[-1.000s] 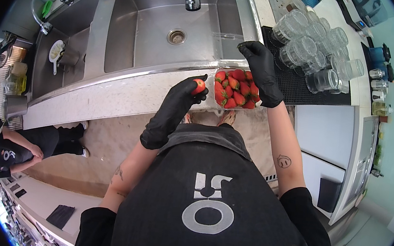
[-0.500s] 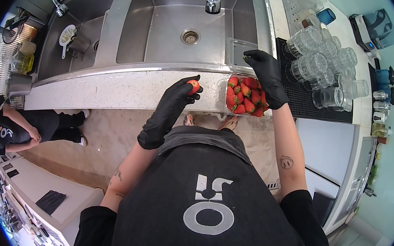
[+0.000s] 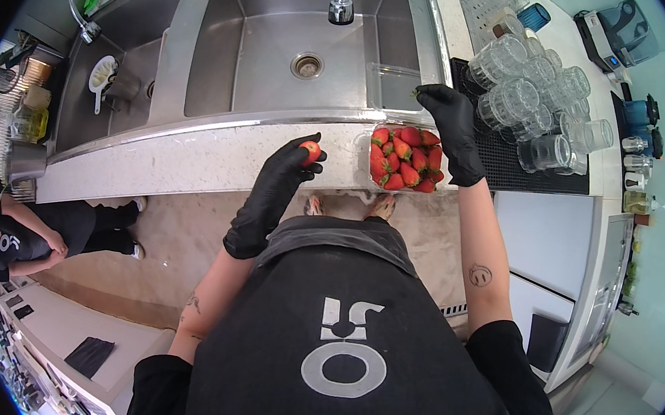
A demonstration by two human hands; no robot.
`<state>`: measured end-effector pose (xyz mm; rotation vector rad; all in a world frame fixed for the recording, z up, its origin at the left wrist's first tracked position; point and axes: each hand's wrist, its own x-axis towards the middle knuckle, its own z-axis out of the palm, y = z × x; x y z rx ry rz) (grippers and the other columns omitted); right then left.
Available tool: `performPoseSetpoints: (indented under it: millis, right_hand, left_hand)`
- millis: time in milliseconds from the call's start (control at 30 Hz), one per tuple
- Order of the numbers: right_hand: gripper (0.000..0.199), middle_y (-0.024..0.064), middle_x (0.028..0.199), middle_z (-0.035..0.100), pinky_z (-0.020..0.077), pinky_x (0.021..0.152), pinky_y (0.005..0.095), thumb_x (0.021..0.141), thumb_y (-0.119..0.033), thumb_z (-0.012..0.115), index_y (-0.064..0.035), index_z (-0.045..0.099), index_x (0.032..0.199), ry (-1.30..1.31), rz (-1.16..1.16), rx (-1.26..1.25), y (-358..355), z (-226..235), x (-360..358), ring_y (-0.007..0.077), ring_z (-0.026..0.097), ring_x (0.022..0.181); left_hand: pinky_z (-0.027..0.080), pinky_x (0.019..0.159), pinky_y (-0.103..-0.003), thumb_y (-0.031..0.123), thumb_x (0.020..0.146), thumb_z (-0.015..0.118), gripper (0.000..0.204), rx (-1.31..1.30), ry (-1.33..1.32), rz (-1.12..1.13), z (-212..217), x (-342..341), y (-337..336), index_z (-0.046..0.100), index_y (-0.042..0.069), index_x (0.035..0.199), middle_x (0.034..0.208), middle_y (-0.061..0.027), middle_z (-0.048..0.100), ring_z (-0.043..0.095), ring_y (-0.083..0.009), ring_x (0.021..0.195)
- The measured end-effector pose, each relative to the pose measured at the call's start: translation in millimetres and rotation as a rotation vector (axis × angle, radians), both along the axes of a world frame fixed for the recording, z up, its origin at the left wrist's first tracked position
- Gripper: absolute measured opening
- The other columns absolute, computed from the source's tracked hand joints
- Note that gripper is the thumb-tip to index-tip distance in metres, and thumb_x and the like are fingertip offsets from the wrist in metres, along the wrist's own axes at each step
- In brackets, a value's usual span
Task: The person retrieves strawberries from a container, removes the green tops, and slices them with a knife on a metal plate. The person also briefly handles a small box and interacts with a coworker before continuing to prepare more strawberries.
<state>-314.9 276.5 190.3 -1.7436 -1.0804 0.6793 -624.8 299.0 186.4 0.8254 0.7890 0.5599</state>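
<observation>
In my black-gloved left hand (image 3: 273, 189), a red strawberry (image 3: 310, 153) is held between thumb and fingers above the pale counter ledge. My right hand (image 3: 453, 127), also gloved in black, pinches a small green leafy bit, seemingly a strawberry top (image 3: 416, 93), near the sink's right edge. Between the hands, a clear plastic punnet (image 3: 372, 181) full of red strawberries (image 3: 407, 159) sits on the ledge. A clear plastic container (image 3: 398, 89) is inside the right side of the large steel sink (image 3: 269, 79), just left of my right fingertips.
Clear glasses (image 3: 514, 101) crowd a black drain mat (image 3: 507, 169) on the right. A faucet (image 3: 340, 7) hangs over the sink. The left basin holds a white-handled strainer (image 3: 101, 79) and a metal cup (image 3: 125, 87). Another person (image 3: 38, 229) stands at the far left.
The whole view has shifted slightly, moving the sink and punnet left in the picture. My right hand has moved a little right relative to the punnet. Both hands keep their pinching grips.
</observation>
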Motion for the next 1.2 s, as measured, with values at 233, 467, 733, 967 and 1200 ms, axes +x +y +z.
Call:
performPoseSetpoints:
  millis: [233,467,733,967,1200]
  right_hand:
    - [0.018,0.0077,0.087,0.070,0.0489,0.074,0.0255,0.078,-0.003,0.067,-0.0023,0.069,0.096,-0.010,0.037,-0.011,2,-12,-7,0.0124,0.063,0.078]
    - [0.018,0.0080,0.091,0.070,0.0496,0.076,0.0262,0.078,-0.003,0.066,-0.0033,0.069,0.096,-0.097,0.046,-0.072,8,-5,-15,0.0135,0.065,0.083]
    - [0.018,0.0091,0.092,0.070,0.0489,0.078,0.0274,0.080,-0.004,0.063,-0.0023,0.069,0.097,-0.071,0.043,-0.032,8,-14,-1,0.0150,0.065,0.084]
    - [0.026,0.0113,0.108,0.064,0.0459,0.090,0.0302,0.086,-0.002,0.055,0.0005,0.062,0.111,0.064,0.212,-0.121,9,-33,6,0.0193,0.059,0.100]
    - [0.018,0.0100,0.091,0.066,0.0475,0.081,0.0306,0.078,0.001,0.061,0.0024,0.064,0.095,0.050,0.316,-0.038,16,-79,44,0.0187,0.061,0.087]
  left_hand:
    - [0.042,0.083,-0.028,0.032,0.090,0.054,0.051,0.032,0.009,-0.051,7,5,0,0.047,0.002,0.130,0.106,-0.0065,0.061,0.055,-0.0149,0.091]
    - [0.042,0.086,-0.029,0.032,0.090,0.054,0.051,0.017,0.043,-0.031,7,0,-3,0.047,0.002,0.131,0.108,-0.0067,0.060,0.055,-0.0154,0.093]
    - [0.042,0.084,-0.028,0.031,0.091,0.054,0.049,0.041,0.066,-0.018,5,1,5,0.048,0.003,0.131,0.107,-0.0063,0.061,0.056,-0.0152,0.092]
    - [0.041,0.093,-0.030,0.030,0.093,0.052,0.049,0.587,0.045,0.021,-15,-24,-14,0.043,0.002,0.133,0.119,-0.0081,0.055,0.052,-0.0166,0.106]
    - [0.040,0.086,-0.028,0.042,0.091,0.052,0.055,0.145,0.013,0.173,10,-38,-24,0.046,0.005,0.132,0.110,-0.0024,0.057,0.052,-0.0121,0.096]
